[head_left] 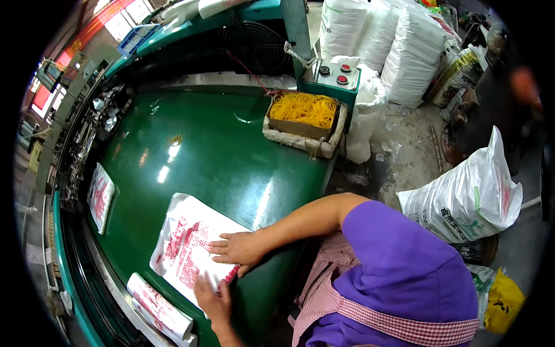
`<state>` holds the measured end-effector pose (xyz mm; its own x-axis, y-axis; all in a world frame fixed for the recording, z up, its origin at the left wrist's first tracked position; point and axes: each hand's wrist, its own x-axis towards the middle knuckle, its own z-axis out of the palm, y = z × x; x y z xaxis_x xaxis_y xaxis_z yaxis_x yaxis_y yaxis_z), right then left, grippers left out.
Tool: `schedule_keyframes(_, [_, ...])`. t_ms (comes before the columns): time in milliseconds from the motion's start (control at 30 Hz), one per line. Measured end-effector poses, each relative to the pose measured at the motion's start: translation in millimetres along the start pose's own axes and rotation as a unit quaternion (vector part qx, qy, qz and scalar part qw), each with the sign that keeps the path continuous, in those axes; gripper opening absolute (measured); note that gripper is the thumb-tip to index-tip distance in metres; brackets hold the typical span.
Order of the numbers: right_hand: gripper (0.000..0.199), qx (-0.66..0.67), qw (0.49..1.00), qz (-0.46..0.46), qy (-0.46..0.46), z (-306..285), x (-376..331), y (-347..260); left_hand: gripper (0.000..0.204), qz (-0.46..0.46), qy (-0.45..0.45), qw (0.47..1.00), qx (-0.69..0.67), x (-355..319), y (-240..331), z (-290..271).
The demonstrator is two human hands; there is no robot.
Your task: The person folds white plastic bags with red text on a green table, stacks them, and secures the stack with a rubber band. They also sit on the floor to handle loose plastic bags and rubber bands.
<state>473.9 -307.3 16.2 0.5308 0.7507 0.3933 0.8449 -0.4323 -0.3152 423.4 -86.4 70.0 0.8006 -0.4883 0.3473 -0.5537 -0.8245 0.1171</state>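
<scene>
A white plastic bag stack with red print point(185, 243) lies flat on the green belt point(214, 168). My right hand point(240, 250) rests palm down on its right side, fingers stretched out and apart. Nearer to me, my left hand point(213, 298) touches the lower edge with its fingers extended and the thumb apart. Neither hand has anything gripped. To the left of the stack, a folded bundle of similar printed bags point(159, 309) sits at the belt's near edge. Another printed bag piece point(101, 198) lies farther off along the left edge.
A box of yellow rubber bands point(303, 110) stands at the belt's far right corner, below a button box point(334, 75). Machine parts point(87, 136) run along the left side. Full white sacks point(413, 55) stand behind at right; another sack point(465, 194) leans on the floor.
</scene>
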Motion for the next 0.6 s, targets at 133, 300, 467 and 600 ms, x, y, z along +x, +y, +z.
schedule_keyframes(133, [0.055, 0.149, 0.981, -0.029, 0.118, -10, -7, -27, 0.049, -0.027, -0.075, 0.996, 0.041, -7, 17, 6])
schedule_keyframes(300, [0.056, 0.641, 0.718, 0.25, 0.109, -13, -40, -61, 0.027, -0.06, -0.086, 0.994, 0.026, 18, 1, 5])
schedule_keyframes(467, [0.04, 0.847, 0.426, 0.229, 0.223, -30, -20, 17, 0.025, -0.085, -0.149, 0.951, -0.256, -6, 3, -26])
schedule_keyframes(600, [0.06, 0.712, 0.666, 0.217, 0.043, -59, -24, 0, 0.039, -0.005, -0.28, 0.944, -0.175, -49, -3, -42])
